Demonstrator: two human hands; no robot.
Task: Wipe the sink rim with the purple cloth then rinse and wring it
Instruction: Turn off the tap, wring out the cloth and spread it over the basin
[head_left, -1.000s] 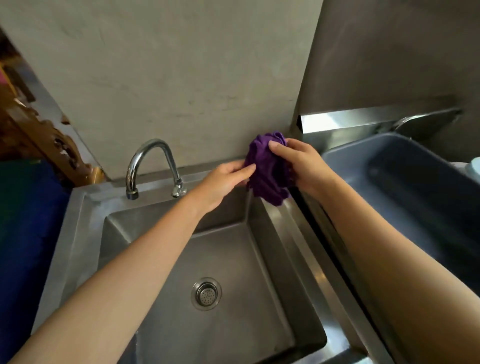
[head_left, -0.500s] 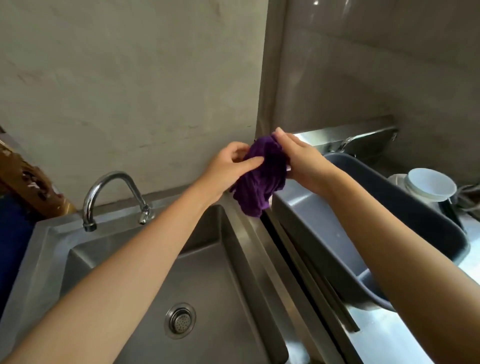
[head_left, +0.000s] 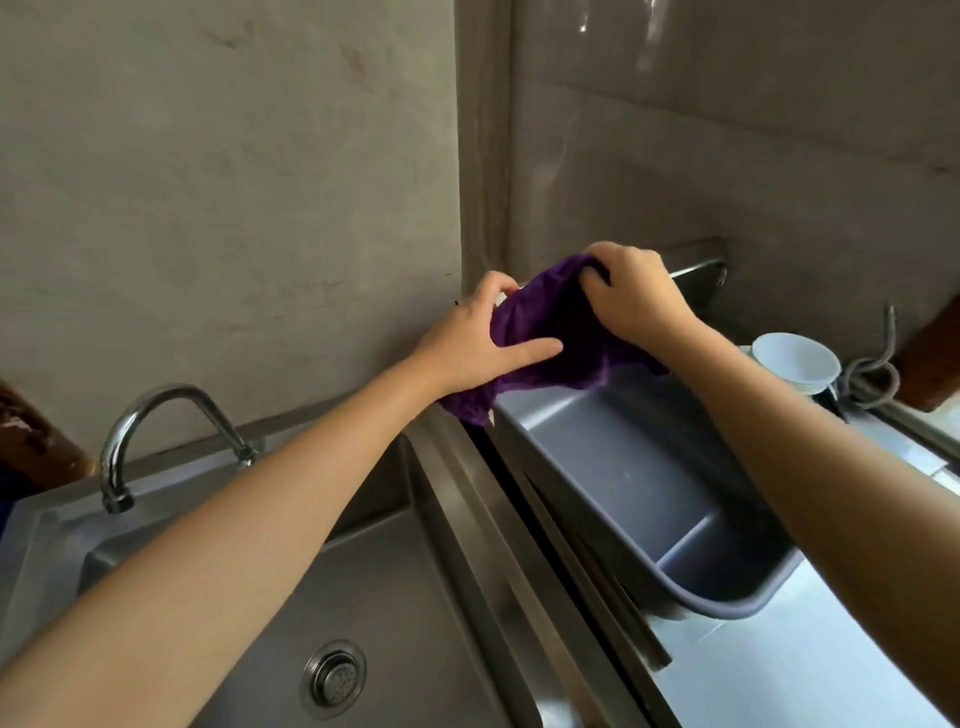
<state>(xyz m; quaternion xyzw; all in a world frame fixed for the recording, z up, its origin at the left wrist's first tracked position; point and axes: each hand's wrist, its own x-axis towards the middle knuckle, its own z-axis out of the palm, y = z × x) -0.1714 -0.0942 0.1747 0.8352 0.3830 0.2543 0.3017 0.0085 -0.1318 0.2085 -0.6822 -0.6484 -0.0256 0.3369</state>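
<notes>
Purple cloth: opens out from the tight bunch of half a second ago into a band pulled between both hands; hangs in the air by the wall corner, above the seam between the sink and the grey tub; droops a lower tip towards the tub's back corner, contact there impossible to tell.
Left hand: pinches the cloth's left edge, thumb laid across the front, fingers curled behind; anchors one end so the fabric can be drawn flat.
Right hand: clenches the upper right fold, knuckles up, fingers hooked over the edge; pulls against the left, seemingly to find a usable face for wiping.
Sink rim: runs as bare steel below the cloth, untouched at this moment; lies within reach of a downward sweep.
Tap: stands at the back left of the basin with no water running; awaits the rinse.
Drain: sits in the floor of a dry-looking basin.
Grey tub: rests on the bench just beside the sink, crowding the right rim.
White bowl: sits behind the tub, near a coiled hose.
Stage: looks like preparation only, with wiping, rinsing and wringing all yet to come.
Next move: calls for folding the cloth into a pad and lowering it onto the rim.
Risk: may snag the trailing tip on the tub corner.
</notes>
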